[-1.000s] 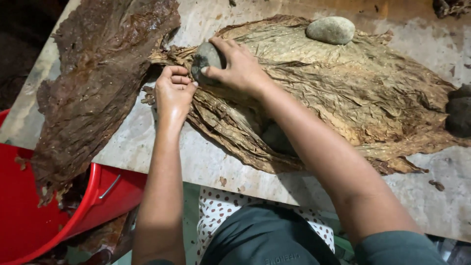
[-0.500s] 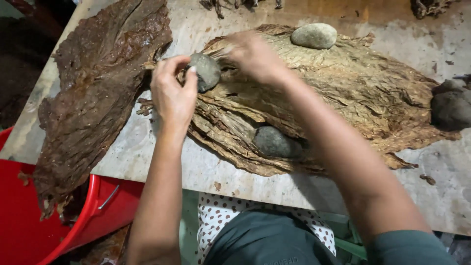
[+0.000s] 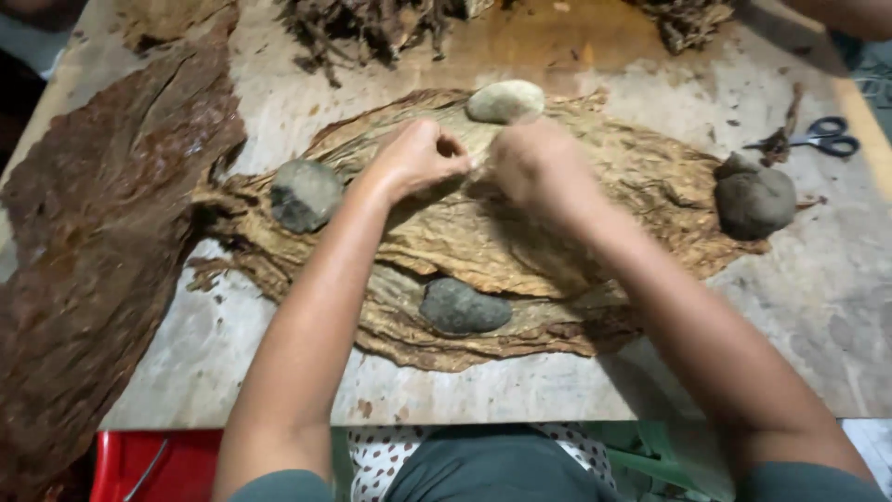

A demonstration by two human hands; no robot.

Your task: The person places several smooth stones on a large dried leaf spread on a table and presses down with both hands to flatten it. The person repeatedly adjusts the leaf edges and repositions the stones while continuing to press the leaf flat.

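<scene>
Both hands, left hand [image 3: 418, 156] and right hand [image 3: 537, 165], pinch the tan leaf pile [image 3: 483, 232] directly beneath each grip, between four stones on the counter [image 3: 595, 390].

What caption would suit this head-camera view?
Both hands, left hand and right hand, pinch a pile of dried tan leaves weighted by four stones.

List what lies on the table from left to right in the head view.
Dark leaf pile → left stone → left hand → right hand → right stone → scissors.
</scene>
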